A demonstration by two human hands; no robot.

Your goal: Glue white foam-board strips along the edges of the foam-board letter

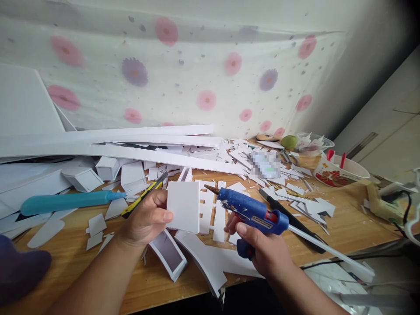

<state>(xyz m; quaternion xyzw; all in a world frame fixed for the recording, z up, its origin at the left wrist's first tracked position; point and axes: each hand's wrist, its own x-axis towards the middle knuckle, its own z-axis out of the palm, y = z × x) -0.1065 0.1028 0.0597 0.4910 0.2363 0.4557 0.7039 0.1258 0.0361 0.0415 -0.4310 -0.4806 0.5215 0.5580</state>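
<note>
My left hand (146,216) pinches a small white foam board piece (184,205) by its left edge, thumb across its face. In my right hand (267,249) is a blue hot glue gun (252,210), its brown nozzle pointing left and stopping just short of the board's upper right corner. A long clear glue stick (331,249) sticks out of the gun's back end. Below the held board, a curved, open white foam box (169,254) lies on the wooden table (98,271). A yellow utility knife (144,194) rests behind my left hand.
White foam scraps (303,199) cover much of the table. A teal bottle (70,202) lies at the left, and long white strips (131,153) span the back. At the right stand a paper bowl (341,170) and a plastic tub (315,142). A black tool (292,223) lies behind the glue gun.
</note>
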